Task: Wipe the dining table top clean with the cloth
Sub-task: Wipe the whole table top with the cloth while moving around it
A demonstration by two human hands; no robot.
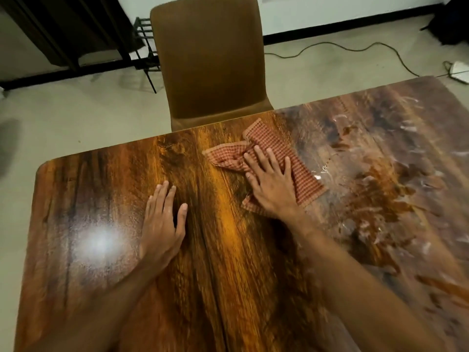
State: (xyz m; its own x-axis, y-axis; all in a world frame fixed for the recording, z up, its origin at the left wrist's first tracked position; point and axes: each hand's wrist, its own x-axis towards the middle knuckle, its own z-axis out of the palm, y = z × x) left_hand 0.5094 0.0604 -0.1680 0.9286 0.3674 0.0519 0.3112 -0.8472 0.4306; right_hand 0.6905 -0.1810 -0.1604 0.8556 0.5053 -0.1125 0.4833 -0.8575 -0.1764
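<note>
A red-and-white checked cloth (279, 146) lies crumpled on the wood-grain dining table (101, 224), near its far edge. My right hand (271, 184) presses flat on the cloth with the fingers spread and straight. My left hand (162, 224) rests flat on the bare table top, to the left of the cloth and closer to me. The left half of the table looks glossy. The right half (380, 186) is dull, with whitish dusty smears.
A brown chair (210, 59) stands pushed against the table's far edge, just behind the cloth. Beyond it on the floor are a black wire rack (146, 47), a cable (355, 48) and a white object (459, 71) at the right edge.
</note>
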